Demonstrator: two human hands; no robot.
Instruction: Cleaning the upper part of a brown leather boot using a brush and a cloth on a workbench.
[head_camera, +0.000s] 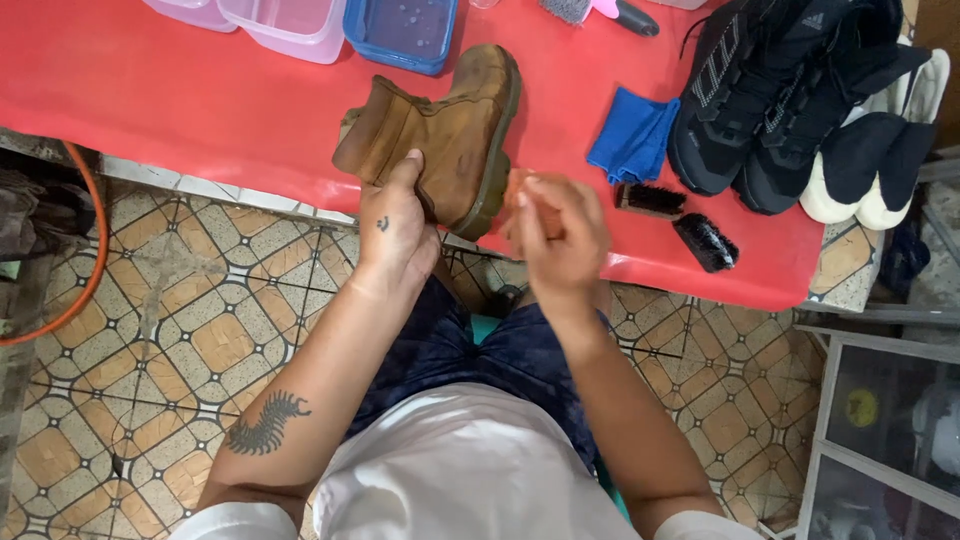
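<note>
While the person sat at the near edge of the red table (150, 90), both forearms reached forward over a patterned tile floor (170, 330). The left hand (397, 235) gripped the brown boot (450, 135) at its shaft, thumb pressed on the upper leather and the remaining fingers wrapped beneath it. The boot lay on its side at the table's near edge, sole toward the person's right and toe pointing away. The right hand (558, 235) was held just beside the sole, fingers curled together; motion blur obscured it, so whether it pinched a small orange object could not be told.

To the right, near the table's front edge, lay two dark brushes (680, 220), one with a wooden back and one black, close to each other. Just beyond them rested a folded blue cloth (633, 135). Farther right stood a pair of black sneakers (770, 100), side by side, and beside these a pair of cream shoes with black insoles (880, 160) at the table's right end.

At the far edge stood a blue plastic container (402, 30) directly beyond the boot, with two translucent pink containers (280, 22) to its left. A brush with a pink handle (600, 10) lay partly out of view at the top. An orange hose (85, 270) curved across the floor at left.
</note>
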